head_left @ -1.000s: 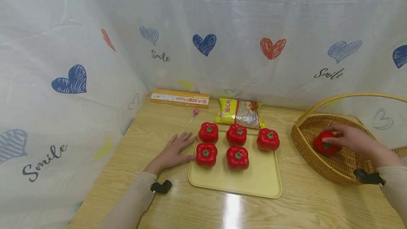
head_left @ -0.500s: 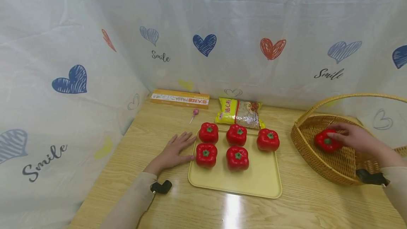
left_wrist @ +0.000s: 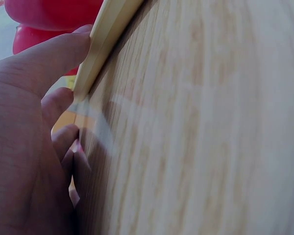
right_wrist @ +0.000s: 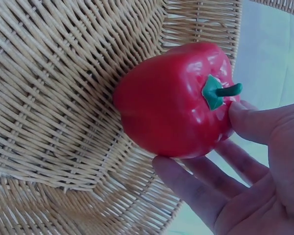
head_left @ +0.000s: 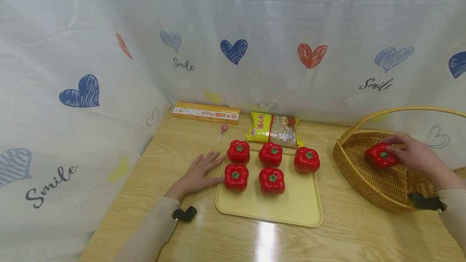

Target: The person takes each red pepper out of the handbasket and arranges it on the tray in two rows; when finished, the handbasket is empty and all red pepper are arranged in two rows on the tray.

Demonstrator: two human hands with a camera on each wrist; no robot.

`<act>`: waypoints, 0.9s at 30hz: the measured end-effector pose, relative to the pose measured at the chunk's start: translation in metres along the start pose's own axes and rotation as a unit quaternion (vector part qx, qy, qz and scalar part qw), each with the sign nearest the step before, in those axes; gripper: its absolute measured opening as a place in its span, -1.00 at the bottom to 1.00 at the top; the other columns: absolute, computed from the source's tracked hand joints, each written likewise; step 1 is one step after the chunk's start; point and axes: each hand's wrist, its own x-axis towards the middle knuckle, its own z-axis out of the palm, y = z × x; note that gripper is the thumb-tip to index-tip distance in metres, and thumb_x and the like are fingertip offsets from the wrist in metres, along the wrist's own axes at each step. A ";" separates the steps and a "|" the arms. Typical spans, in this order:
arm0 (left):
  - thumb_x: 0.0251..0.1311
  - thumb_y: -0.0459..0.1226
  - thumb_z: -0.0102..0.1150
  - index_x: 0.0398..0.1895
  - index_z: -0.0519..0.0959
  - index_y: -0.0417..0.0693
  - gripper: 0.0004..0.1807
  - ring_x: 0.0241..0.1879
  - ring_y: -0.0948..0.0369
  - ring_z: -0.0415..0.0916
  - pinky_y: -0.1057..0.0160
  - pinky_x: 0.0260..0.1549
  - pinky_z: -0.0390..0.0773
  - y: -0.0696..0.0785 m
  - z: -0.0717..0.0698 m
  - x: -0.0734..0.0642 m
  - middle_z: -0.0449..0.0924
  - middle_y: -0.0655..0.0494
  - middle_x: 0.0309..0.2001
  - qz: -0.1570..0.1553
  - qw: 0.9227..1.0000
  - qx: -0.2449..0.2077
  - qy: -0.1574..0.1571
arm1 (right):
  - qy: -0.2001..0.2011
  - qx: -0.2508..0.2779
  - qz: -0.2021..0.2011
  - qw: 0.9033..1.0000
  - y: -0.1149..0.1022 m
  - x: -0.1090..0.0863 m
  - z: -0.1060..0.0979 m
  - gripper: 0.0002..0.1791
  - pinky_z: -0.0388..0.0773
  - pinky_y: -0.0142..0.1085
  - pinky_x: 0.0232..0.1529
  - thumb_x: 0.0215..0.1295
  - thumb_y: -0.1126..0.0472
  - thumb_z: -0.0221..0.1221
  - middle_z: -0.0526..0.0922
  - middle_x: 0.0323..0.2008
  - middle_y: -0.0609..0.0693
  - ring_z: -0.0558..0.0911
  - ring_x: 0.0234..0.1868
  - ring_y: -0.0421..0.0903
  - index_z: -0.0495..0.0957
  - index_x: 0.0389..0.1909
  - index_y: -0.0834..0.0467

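In the wicker basket (head_left: 349, 181) at the right, my right hand (head_left: 415, 153) holds a red bell pepper (head_left: 380, 156) with a green stem. The right wrist view shows the thumb beside the stem and the fingertips along the other side of the bell pepper (right_wrist: 161, 103). My left hand (head_left: 200, 173) lies flat on the table with fingers spread, just left of the yellow tray (head_left: 291, 209). Its thumb reaches the tray's rim (left_wrist: 105, 36), close to one of several red bell peppers (head_left: 236, 178) standing on the tray, stems up.
Along the back lie an orange pasta box (head_left: 205, 113), a pink lollipop (head_left: 223, 128) and a yellow pasta bag (head_left: 274, 128). The basket's tall handle (head_left: 400, 110) arches over it. A white curtain with hearts (head_left: 269, 84) borders the back and left of the table.
Inside the basket, my right hand has shifted the bell pepper a little to the right and back, and its stem has turned. My left hand and the tray stay put.
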 end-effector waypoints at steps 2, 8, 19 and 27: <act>0.31 0.19 0.20 0.61 0.18 0.18 -0.13 0.62 0.03 -0.24 -0.09 0.54 -0.36 0.000 0.000 0.000 -0.01 0.07 0.63 -0.001 1.000 -0.001 -0.001 | 0.001 0.002 0.002 1.000 0.001 0.000 0.001 -0.64 0.55 0.10 -0.33 0.54 0.16 0.11 0.50 0.00 0.60 0.57 -0.15 0.46 0.44 0.14 0.36; 0.31 0.18 0.21 0.59 0.21 0.15 -0.15 0.62 -0.01 -0.20 -0.15 0.54 -0.32 0.000 0.000 0.000 0.02 0.02 0.62 0.007 1.000 0.001 0.005 | 0.004 0.001 0.005 1.000 0.002 0.000 0.001 -0.68 0.54 -0.07 -0.40 0.54 0.22 0.08 0.52 -0.04 0.60 0.59 -0.20 0.44 0.44 0.10 0.40; 0.32 0.17 0.21 0.59 0.21 0.15 -0.16 0.61 -0.02 -0.20 -0.16 0.53 -0.31 0.000 0.000 -0.001 0.03 0.01 0.61 0.012 1.000 0.002 0.008 | -0.051 0.025 0.025 0.998 -0.004 -0.004 -0.005 -0.33 0.50 0.39 -0.11 0.60 -0.04 -0.05 0.34 0.15 0.68 0.52 -0.04 0.55 0.22 0.33 0.51; 0.32 0.19 0.19 0.60 0.20 0.17 -0.15 0.62 -0.01 -0.20 -0.16 0.54 -0.30 -0.003 0.001 0.000 0.03 0.03 0.62 0.011 1.000 0.007 0.006 | -0.069 0.028 0.041 0.996 -0.006 -0.003 -0.002 -0.09 0.35 0.50 0.01 0.46 -0.16 0.16 0.23 0.19 0.69 0.30 0.12 0.68 0.11 0.36 0.55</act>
